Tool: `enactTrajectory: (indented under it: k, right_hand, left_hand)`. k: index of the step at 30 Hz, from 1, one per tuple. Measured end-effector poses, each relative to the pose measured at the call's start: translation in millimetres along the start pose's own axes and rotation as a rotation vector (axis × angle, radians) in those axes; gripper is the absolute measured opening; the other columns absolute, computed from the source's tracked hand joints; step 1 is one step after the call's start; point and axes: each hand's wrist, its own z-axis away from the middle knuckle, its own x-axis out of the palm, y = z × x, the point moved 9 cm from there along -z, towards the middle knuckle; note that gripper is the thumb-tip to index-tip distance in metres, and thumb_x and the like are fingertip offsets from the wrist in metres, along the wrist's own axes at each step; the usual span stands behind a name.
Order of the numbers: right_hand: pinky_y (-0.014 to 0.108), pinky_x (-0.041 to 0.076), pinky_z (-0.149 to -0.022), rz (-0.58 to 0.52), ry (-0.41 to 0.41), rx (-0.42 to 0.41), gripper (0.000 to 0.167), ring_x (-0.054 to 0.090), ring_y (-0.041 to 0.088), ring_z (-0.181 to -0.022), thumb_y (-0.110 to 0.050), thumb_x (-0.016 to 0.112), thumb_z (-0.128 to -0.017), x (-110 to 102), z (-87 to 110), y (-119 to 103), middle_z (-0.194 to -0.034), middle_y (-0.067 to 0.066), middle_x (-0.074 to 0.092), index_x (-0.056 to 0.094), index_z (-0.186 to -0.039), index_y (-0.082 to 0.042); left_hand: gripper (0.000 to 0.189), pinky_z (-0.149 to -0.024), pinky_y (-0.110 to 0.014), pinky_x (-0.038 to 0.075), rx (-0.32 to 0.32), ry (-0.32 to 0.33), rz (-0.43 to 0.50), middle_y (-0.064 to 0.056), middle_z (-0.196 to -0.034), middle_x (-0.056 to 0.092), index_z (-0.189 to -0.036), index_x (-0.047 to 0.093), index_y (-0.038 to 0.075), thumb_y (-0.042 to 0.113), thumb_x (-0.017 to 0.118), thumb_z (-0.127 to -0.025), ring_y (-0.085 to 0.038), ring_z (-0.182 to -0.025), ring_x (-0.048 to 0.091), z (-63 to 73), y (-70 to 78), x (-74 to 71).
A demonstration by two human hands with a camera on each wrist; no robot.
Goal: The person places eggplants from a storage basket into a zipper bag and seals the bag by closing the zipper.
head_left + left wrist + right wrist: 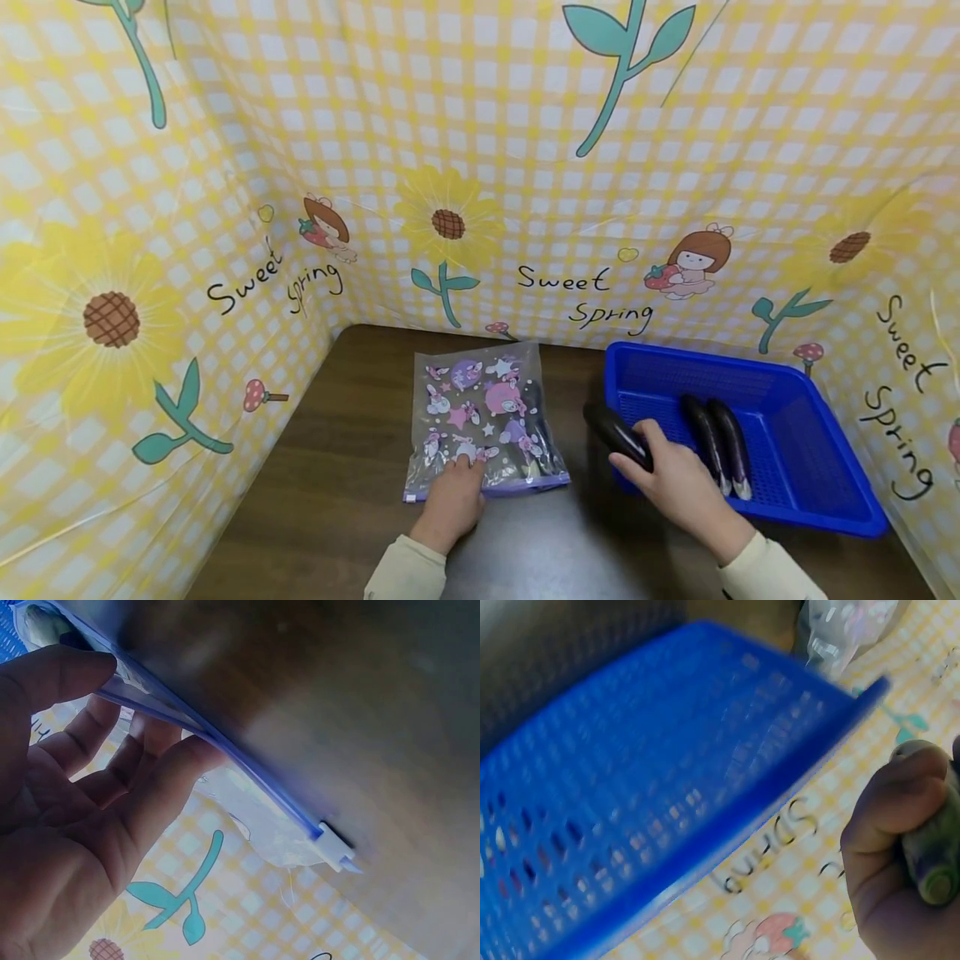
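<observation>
The head view was bright and mostly crisp, with pale glare on the near part of the table (525, 550) and a highlight on the eggplant (618, 435). The left wrist view was hazy, the left hand (79, 817) dimly lit; in the right wrist view, blur softened the basket (675, 750).

A flat, clear plastic bag (482, 419) is showing pink-purple cartoons; at right, long, glossy, blackish-purple eggplants (729, 437) are gleaming.
</observation>
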Motion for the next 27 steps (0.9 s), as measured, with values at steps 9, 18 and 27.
enactTrajectory:
  k: [9, 18, 27]
  right_hand:
    - [0.031, 0.037, -0.045, 0.057, 0.159, -0.102, 0.039, 0.047, 0.009, -0.052, -0.036, 0.081, -0.084, 44, 31.5, -35, -0.066, -0.008, 0.051, 0.061, -0.110, -0.015]
    - [0.031, 0.036, -0.046, 0.085, -0.003, -0.073, 0.035, 0.045, 0.009, -0.052, -0.040, 0.076, -0.084, 114, 50.6, -41, -0.068, -0.011, 0.051, 0.058, -0.108, -0.021]
    - [0.034, 0.035, -0.049, 0.087, -0.159, -0.029, 0.038, 0.047, 0.012, -0.056, -0.045, 0.069, -0.087, 155, 54.4, -43, -0.071, -0.008, 0.052, 0.057, -0.112, -0.019]
  left_hand:
    - [0.035, -0.056, -0.045, 0.051, 0.005, 0.040, -0.015, -0.015, -0.083, 0.058, -0.101, 0.067, -0.002, 0.008, 0.079, -0.069, -0.033, -0.071, 0.059, 0.2, -2.1, -2.4]
    - [0.029, -0.056, -0.043, 0.050, 0.031, 0.051, -0.008, -0.014, -0.082, 0.057, -0.097, 0.066, -0.002, 0.008, 0.077, -0.072, -0.032, -0.069, 0.058, 3.1, 1.1, -1.6]
    - [0.025, -0.053, -0.042, 0.049, 0.055, 0.143, -0.046, -0.014, -0.079, 0.056, -0.093, 0.065, 0.000, 0.008, 0.075, -0.071, -0.031, -0.066, 0.056, 4.0, 3.5, -6.5]
